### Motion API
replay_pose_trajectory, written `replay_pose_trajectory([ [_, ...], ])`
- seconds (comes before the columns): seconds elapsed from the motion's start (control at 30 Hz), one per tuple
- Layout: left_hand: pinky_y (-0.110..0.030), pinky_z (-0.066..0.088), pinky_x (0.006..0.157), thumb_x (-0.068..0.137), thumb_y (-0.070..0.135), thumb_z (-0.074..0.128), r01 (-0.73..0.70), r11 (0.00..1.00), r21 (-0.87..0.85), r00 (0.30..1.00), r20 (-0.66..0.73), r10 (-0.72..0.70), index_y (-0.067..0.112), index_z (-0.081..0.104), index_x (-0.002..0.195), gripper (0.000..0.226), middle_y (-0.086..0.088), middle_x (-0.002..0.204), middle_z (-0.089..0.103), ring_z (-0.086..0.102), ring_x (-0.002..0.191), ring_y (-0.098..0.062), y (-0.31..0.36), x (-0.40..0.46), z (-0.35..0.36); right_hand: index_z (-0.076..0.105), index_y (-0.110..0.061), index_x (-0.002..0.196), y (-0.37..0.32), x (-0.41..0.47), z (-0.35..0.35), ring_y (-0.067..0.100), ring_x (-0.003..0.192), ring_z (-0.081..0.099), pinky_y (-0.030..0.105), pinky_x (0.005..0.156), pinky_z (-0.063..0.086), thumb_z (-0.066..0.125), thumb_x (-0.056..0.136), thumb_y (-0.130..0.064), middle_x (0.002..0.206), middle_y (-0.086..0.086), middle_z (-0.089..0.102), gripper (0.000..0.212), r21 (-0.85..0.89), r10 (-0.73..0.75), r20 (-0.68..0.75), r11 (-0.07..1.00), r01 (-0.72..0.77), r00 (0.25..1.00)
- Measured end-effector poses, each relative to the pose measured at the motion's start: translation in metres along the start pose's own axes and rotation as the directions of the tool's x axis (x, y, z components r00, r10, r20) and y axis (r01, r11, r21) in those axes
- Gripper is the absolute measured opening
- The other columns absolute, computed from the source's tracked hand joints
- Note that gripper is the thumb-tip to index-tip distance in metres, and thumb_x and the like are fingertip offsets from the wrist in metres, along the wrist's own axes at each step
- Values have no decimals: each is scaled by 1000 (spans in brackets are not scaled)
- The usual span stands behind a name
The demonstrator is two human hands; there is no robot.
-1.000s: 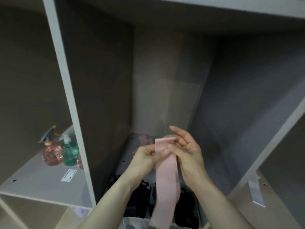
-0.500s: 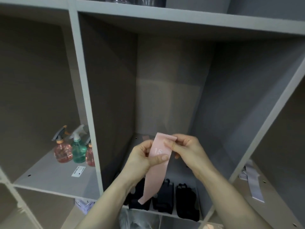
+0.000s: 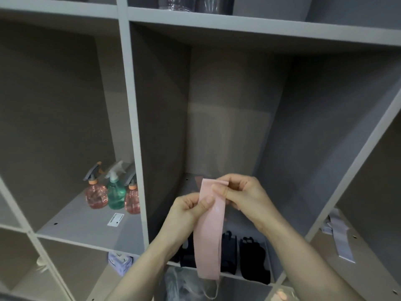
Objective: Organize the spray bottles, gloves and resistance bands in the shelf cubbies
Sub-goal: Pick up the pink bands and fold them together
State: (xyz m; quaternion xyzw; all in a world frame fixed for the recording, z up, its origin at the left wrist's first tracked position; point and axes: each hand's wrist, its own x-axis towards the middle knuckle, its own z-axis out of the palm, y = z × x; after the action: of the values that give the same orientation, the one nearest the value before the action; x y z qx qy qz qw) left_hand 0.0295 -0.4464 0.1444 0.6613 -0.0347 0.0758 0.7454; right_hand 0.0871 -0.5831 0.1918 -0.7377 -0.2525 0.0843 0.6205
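Hands at lower centre: right hand [image 3: 243, 197] pinches the top of the pink resistance band [image 3: 209, 231], left hand [image 3: 188, 211] pinches just below; band hangs vertical. Lilac bands [image 3: 340, 237], probably its cubby, lie far right, nearer the right hand.

We see pink resistance band [image 3: 209, 231], flat strip hanging upright before middle cubby, top end folded. Black gloves [image 3: 253, 258] lie in row along middle cubby's front edge. Two pink spray bottles [image 3: 96, 193] flank green spray bottle [image 3: 116, 193], upright, near left cubby's right wall. Lavender bands [image 3: 339, 234] lie flat near right cubby's left edge.
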Motion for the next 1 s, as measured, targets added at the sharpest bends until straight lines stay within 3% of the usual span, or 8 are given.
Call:
replay_pose_trajectory([
  [0.27, -32, 52, 56, 71, 46, 75, 70, 994, -85, 993, 97, -62, 7, 72, 83, 41, -13, 65, 66, 63, 55, -24, -15, -6, -15, 74, -7, 84, 3, -7, 14, 2, 67, 62, 15, 61, 48, 69, 82, -6, 75, 2, 70, 5, -69, -91, -22, 994, 89, 996],
  [0.37, -43, 56, 76, 74, 48, 72, 171, 953, -250, 948, 304, -90, 2, 70, 105, 55, -24, 89, 71, 69, 81, -35, -32, -9, -18, 74, -17, 79, 14, -13, 18, 11, 68, 64, 25, 62, 50, 70, 82, -12, 73, 2, 70, 7, -95, -25, 69, 995, 31, 997],
  [0.47, -35, 56, 70, 82, 51, 62, 235, 921, -309, 914, 394, -101, 9, 72, 101, 47, -20, 80, 70, 69, 70, -29, -47, -13, -20, 75, -12, 79, 32, -11, 21, 10, 69, 65, 24, 65, 54, 70, 80, -5, 73, 1, 71, 9, -36, 40, 122, 999, -36, 992],
  [0.53, -27, 50, 60, 82, 55, 59, 216, 950, -224, 952, 264, -154, 13, 76, 81, 45, -10, 62, 67, 63, 55, -19, -57, -8, -20, 73, -9, 81, 49, 0, 22, 7, 64, 62, 18, 58, 51, 69, 79, -1, 71, 2, 69, 9, 75, 115, 114, 990, -124, 987],
  [0.6, -28, 48, 53, 82, 53, 57, 219, 964, -150, 975, 17, -219, 14, 76, 78, 44, -7, 53, 64, 58, 47, -18, -65, 5, -22, 71, -7, 88, 70, 19, 18, 6, 67, 63, 16, 57, 49, 67, 81, -3, 75, 0, 70, 9, 124, 164, 80, 977, -173, 983],
  [0.73, -29, 54, 53, 86, 40, 53, 135, 964, -230, 916, -342, -210, 9, 74, 90, 38, -10, 53, 60, 61, 50, -23, -69, 41, -44, 69, -2, 100, 142, 76, 4, 12, 78, 60, 8, 61, 43, 64, 86, -5, 84, 4, 66, 15, -92, 242, -46, 965, -245, 969],
  [0.87, -27, 56, 60, 94, 26, 49, 42, 938, -344, 854, -475, -212, 4, 70, 90, 31, -11, 60, 65, 65, 56, -21, -68, 79, -66, 64, -9, 102, 222, 130, 4, 17, 96, 55, 11, 68, 43, 57, 89, -1, 96, 3, 60, 16, -270, 379, -1, 891, -365, 925],
  [1.0, -28, 55, 56, 93, 27, 47, 28, 938, -347, 834, -509, -213, 3, 68, 91, 32, -11, 57, 66, 66, 53, -22, -76, 111, -77, 50, -14, 131, 270, 171, 15, 8, 114, 46, 14, 85, 36, 45, 97, -13, 130, -6, 49, 34, -513, 462, 191, 799, -313, 866],
])
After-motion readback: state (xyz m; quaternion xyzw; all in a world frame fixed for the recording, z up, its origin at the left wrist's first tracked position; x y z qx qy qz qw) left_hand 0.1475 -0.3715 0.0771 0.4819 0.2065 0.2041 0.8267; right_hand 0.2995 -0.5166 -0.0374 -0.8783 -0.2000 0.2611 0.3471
